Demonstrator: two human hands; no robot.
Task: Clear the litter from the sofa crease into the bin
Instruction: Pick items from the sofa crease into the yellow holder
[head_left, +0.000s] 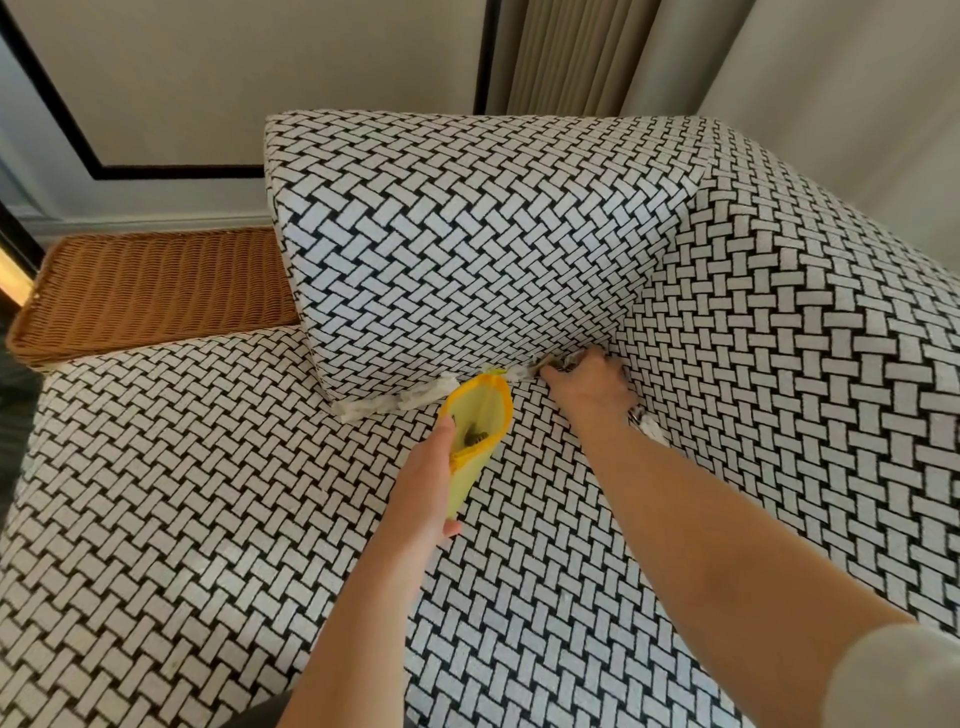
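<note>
Pouch (480, 415) in left hand (423, 488), open mouth pointing at crease (519, 375)

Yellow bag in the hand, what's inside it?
The yellow bag is open at the top. A few small dark bits show inside, near the left hand that holds it. What they are is too small to tell, and the bag's own wall hides anything deeper.

Back cushion (467, 249) walls the far side; seat (182, 493) lies open.
</note>
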